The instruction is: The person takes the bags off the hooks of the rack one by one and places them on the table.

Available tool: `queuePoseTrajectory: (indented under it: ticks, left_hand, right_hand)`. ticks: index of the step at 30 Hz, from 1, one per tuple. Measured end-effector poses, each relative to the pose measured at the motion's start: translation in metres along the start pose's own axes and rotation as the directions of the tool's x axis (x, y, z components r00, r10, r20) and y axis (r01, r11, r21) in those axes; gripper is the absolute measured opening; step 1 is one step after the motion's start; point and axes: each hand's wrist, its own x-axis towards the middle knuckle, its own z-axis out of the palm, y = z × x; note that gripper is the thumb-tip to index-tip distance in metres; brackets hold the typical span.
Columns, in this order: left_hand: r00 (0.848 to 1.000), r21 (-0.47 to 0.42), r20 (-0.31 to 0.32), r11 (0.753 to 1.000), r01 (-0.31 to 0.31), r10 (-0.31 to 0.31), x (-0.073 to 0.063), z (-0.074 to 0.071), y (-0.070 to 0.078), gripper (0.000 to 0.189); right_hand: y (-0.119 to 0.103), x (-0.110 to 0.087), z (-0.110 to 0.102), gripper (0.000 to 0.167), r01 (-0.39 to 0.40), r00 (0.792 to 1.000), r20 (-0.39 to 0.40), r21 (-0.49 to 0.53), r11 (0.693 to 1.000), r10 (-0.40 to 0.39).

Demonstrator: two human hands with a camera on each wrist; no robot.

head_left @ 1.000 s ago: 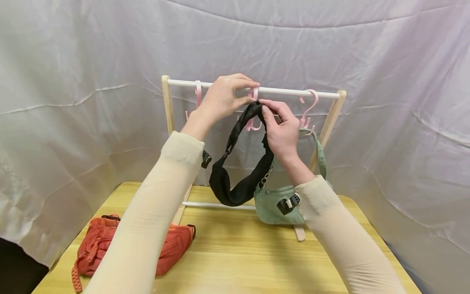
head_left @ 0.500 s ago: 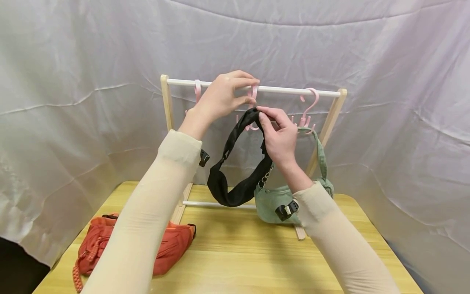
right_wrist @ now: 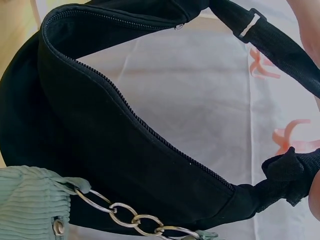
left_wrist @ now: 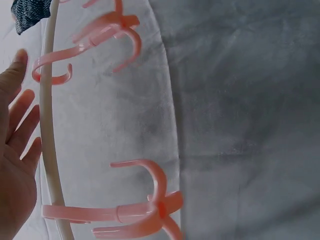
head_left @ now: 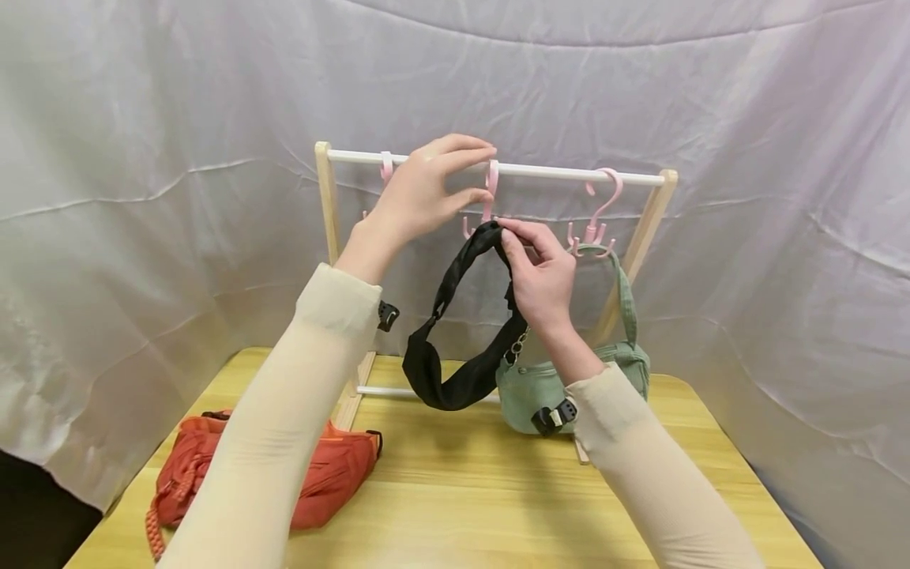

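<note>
A pale curtain [head_left: 455, 79] surrounds a wood table [head_left: 455, 498] bearing a hanging rack [head_left: 650, 217] topped by a white rod [head_left: 554, 172]. A person in cream sleeves [head_left: 280, 427] reaches up with 2 bare hands. At left on the table lies a red bag [head_left: 330, 478], partly behind the left sleeve. A green bag [head_left: 528, 393] hangs by its strap at right. The black bag [head_left: 453, 391], looped and held above the table at mid-rack, is just beside it. The left hand [head_left: 419, 190] is raised at the rod, thumb and fingers apart on either side of the middle hook [head_left: 492, 178]; whether they touch it cannot be told. The right hand [head_left: 543, 276] pinches the top of the black bag's strap between thumb and fingertips, just below that hook; whether strap and hook touch is unclear. 2 more pink hooks flank it, the left hook [head_left: 386, 170] and the right hook [head_left: 592, 233], the latter bearing the green bag. A metal chain [head_left: 517, 348] runs from the green bag across the black bag, whose long zip [right_wrist: 159, 140] curves through the right wrist view.
</note>
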Motion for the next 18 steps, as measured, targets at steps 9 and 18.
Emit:
queuePoseTrajectory:
  ticks: [9, 18]
  left_hand:
    - [0.984, -0.055, -0.159, 0.995, -0.085, 0.075, -0.029, 0.001, 0.003, 0.048]
    - [0.968, -0.067, -0.208, 0.986, -0.154, 0.138, -0.067, -0.001, 0.011, 0.052]
  right_hand:
    - [-0.002, -0.012, 0.001, 0.017, -0.022, 1.000, 0.002, -0.024, 0.999, 0.022]
    - [-0.002, -0.020, 0.001, 0.015, -0.065, 0.998, -0.027, -0.050, 0.997, 0.064]
